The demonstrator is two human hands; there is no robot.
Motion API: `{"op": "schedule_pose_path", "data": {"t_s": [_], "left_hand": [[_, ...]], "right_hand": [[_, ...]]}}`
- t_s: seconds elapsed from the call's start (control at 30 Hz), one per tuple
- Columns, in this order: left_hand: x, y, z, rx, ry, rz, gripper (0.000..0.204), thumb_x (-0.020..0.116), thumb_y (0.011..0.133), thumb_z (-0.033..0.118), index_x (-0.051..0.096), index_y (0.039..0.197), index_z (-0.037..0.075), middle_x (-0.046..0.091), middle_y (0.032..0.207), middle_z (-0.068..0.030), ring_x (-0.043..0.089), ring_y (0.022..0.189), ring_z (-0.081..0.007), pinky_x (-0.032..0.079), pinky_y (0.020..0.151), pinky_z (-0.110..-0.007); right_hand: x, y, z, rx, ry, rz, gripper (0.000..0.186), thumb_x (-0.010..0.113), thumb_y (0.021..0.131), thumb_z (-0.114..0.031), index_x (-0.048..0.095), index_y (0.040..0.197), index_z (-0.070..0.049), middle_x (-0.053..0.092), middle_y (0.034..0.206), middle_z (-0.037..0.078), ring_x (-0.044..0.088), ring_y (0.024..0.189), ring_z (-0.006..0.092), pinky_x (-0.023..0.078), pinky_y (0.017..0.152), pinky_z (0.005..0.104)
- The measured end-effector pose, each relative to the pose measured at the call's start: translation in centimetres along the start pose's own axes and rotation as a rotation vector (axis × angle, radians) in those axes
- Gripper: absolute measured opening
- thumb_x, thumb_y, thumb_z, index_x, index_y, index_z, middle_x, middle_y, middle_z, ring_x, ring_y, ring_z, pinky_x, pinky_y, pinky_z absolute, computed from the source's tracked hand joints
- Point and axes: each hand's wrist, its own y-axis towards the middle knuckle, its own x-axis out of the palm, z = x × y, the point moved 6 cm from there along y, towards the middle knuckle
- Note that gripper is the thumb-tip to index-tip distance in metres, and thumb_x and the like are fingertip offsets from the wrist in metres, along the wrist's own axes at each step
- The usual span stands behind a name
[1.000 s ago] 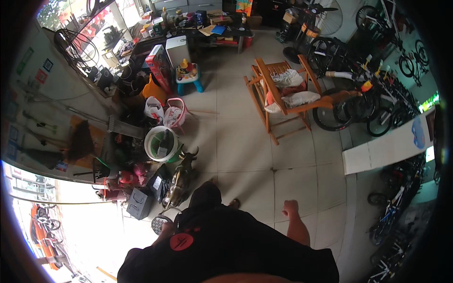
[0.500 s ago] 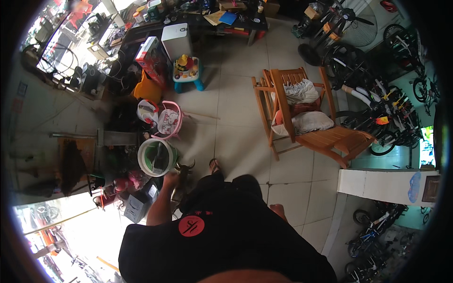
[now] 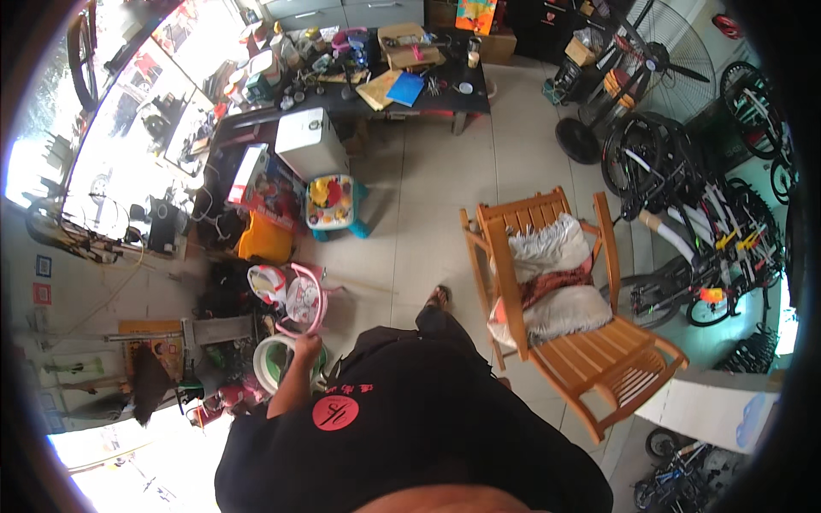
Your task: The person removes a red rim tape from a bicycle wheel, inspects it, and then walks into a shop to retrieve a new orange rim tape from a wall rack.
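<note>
My left hand (image 3: 308, 346) is in a loose fist in front of my body, just below a pink child's chair (image 3: 315, 321) with a printed backrest. Whether anything is inside its fingers cannot be made out. Close by, partly behind my left forearm, stands a white bucket (image 3: 262, 366) with a green inside. Only a sliver of skin from my right hand (image 3: 505, 382) shows beside my black shirt; its fingers are hidden. One sandalled foot (image 3: 440, 296) is forward on the tiled floor.
A wooden reclining chair (image 3: 590, 359) with white fringed cloths stands to the right, bicycles (image 3: 650, 162) and a large fan (image 3: 654, 64) beyond it. Ahead are a toy activity table (image 3: 333, 205), a white cabinet (image 3: 310, 141) and a cluttered dark desk (image 3: 342, 94).
My view has shifted forward, and the desk and chairs show lower in it. My left hand now appears above the bucket's near part, by the pink chair. My right hand has mostly gone behind my shirt.
</note>
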Motion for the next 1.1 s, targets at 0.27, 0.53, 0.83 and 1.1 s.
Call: {"op": "schedule_pose_path", "data": {"t_s": [0.27, 0.53, 0.83, 1.1], "left_hand": [[5.3, -4.7, 5.4, -0.25, 0.002, -0.145, 0.03, 0.065, 0.085, 0.022, 0.077, 0.105, 0.004, 0.076, 0.086, -0.0141, 0.074, 0.082, -0.0241, 0.058, 0.076, -0.037], [6.0, 12.2, 18.0, -0.251, 0.05, -0.226, 0.024, 0.064, 0.087, 0.024, 0.076, 0.1, 0.008, 0.071, 0.077, -0.0091, 0.073, 0.076, -0.018, 0.056, 0.067, -0.036], [-0.1, 43.9, 43.4, 0.031, 0.131, -0.101, 0.024, 0.065, 0.088, 0.029, 0.075, 0.089, 0.008, 0.073, 0.081, -0.0119, 0.071, 0.074, -0.0253, 0.056, 0.063, -0.041], [3.5, 53.6, 69.2, 0.208, -0.13, -0.034, 0.041, 0.059, 0.086, 0.02, 0.074, 0.119, 0.001, 0.076, 0.092, -0.019, 0.073, 0.081, -0.0254, 0.057, 0.076, -0.04]], "right_hand": [[-38.2, 27.8, 4.3, 1.031, 0.661, 0.106, 0.029, 0.062, 0.097, -0.028, 0.057, 0.11, -0.002, 0.065, 0.081, 0.011, 0.059, 0.046, 0.0205, 0.042, 0.035, 0.0334], [-47.6, 38.4, 5.1, 1.115, 0.608, 0.228, 0.03, 0.059, 0.098, -0.026, 0.067, 0.088, 0.001, 0.066, 0.071, 0.011, 0.066, 0.052, 0.0216, 0.048, 0.041, 0.0351], [-37.4, 34.2, 3.0, 1.091, 0.504, -0.253, 0.025, 0.06, 0.089, -0.017, 0.069, 0.079, 0.003, 0.069, 0.07, 0.019, 0.07, 0.059, 0.0323, 0.052, 0.05, 0.0454], [-39.7, 39.7, 10.5, 1.042, 0.631, -0.04, 0.019, 0.064, 0.087, -0.016, 0.067, 0.079, 0.001, 0.067, 0.066, 0.019, 0.068, 0.058, 0.0312, 0.051, 0.05, 0.0468]]}}
